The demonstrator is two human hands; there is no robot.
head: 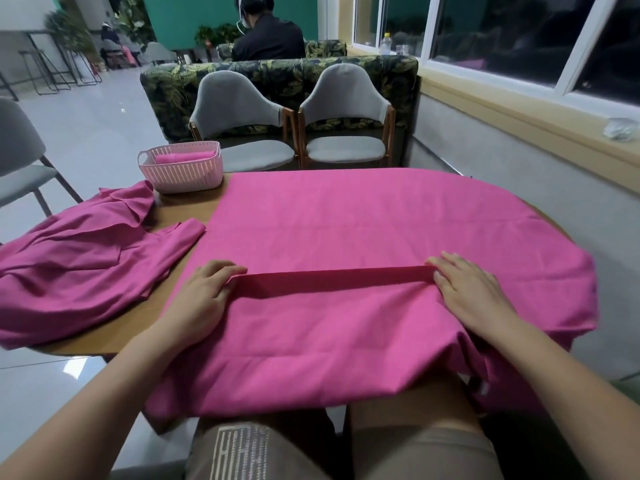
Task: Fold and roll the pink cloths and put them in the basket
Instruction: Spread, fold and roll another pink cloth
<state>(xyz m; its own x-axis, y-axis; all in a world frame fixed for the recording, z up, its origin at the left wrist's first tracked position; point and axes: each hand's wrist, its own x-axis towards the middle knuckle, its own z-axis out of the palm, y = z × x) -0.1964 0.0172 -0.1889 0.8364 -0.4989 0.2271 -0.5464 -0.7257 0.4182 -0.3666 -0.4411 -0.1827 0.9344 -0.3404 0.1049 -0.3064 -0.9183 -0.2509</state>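
Tbl (187, 213): flat cloth (346, 220), cloth heap (79, 258), basket (180, 171)

Basket (180, 174) behind cloth pile (79, 258), spread cloth (346, 220) to right

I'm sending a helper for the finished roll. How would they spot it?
At the wooden table's far left corner stands a pink slatted basket. Inside lies the rolled cloth, the only tight cylinder; the spread cloth and crumpled cloth lie outside it.
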